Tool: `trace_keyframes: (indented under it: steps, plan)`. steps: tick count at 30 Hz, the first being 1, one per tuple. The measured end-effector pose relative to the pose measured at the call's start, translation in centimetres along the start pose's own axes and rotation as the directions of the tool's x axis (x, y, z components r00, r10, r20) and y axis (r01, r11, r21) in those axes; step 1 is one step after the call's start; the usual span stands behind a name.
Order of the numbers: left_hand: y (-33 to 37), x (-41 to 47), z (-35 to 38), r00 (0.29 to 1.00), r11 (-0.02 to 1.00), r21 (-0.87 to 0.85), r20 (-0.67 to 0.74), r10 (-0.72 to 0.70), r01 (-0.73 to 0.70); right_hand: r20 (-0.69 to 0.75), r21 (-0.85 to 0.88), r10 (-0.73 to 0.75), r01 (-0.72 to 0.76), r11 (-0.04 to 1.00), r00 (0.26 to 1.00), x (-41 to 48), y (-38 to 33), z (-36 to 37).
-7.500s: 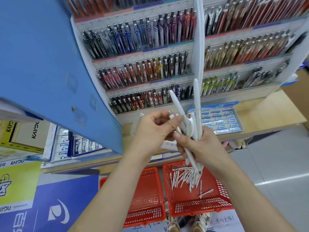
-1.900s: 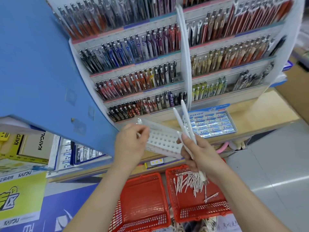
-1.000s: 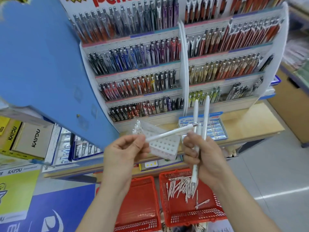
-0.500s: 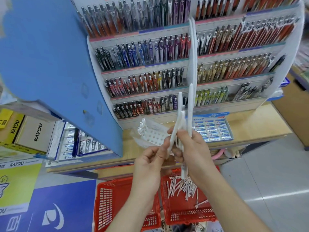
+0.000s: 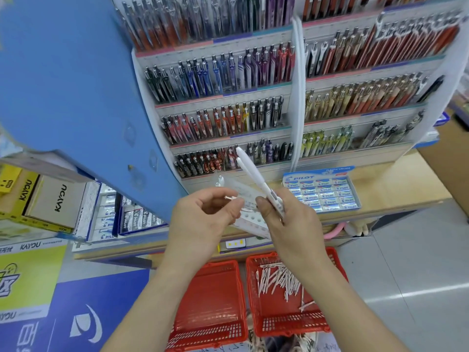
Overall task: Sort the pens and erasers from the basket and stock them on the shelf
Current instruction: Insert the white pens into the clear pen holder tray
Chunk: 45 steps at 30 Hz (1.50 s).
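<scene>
Right hand has its fingers curled round two white pens, which slant up and to the left with their rounded ends in front of the lowest row of the rack. From my feed, the left hand pinches a small metal-tipped piece between thumb and forefinger. Most of that piece is hidden, so I cannot name it.

A blue side panel fills the upper left. Beside it the pen display rack rises in tiers, each packed with upright pens, and a white divider splits it into two bays. A wooden shelf runs under the rack.

Two red baskets sit on the floor below the forearms, just beside each other. I see the left basket under the left forearm. The right basket holds a loose heap of white pens.

On the shelf to the right of the hands, a box of Pilot erasers lies open with the erasers in neat rows. A white perforated tray shows between the two hands. I cannot tell whether either hand touches it.
</scene>
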<state>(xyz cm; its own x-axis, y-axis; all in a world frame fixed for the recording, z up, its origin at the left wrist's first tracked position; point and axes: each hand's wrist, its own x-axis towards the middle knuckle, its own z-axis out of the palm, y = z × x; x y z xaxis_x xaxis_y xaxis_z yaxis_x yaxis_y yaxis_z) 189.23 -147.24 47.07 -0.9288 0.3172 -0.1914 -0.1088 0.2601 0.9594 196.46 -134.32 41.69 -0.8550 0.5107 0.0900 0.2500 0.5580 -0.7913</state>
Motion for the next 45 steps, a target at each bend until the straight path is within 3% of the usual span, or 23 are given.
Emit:
trace_keyframes:
  steps: [3,6,10,13,18,30,45]
  plan:
    - [-0.5,0.5,-0.2,0.997,0.995,0.095,-0.057,0.041,-0.036,0.005,0.099,0.031,-0.031,0.995,1.0,0.0,0.9,0.6]
    - [-1.1,1.7,-1.5,0.977,0.962,0.253,-0.154,0.146,-0.104,-0.041,0.18,0.161,-0.151,0.972,0.986,0.4,3.3,1.6]
    - [-2.0,3.5,-3.2,0.954,0.889,0.443,-0.198,0.227,-0.119,-0.049,0.146,0.384,-0.374,0.916,0.922,0.4,7.4,2.6]
    - [-3.1,4.7,-3.0,0.952,0.827,0.545,-0.159,0.263,-0.137,-0.023,0.117,0.456,-0.451,0.885,0.89,-0.1,9.3,3.5]
    - [-4.9,6.8,-1.6,0.951,0.75,0.632,-0.066,0.302,-0.195,-0.058,0.069,0.454,-0.451,0.89,0.889,0.0,9.7,4.7]
    - [-5.5,10.7,-0.1,0.943,0.537,0.796,0.118,0.312,-0.278,-0.028,0.14,0.461,-0.453,0.88,0.887,0.0,9.7,4.6]
    - [-4.7,12.0,0.1,0.951,0.463,0.852,0.117,0.286,-0.244,-0.014,0.201,0.45,-0.438,0.876,0.893,0.4,10.1,4.4]
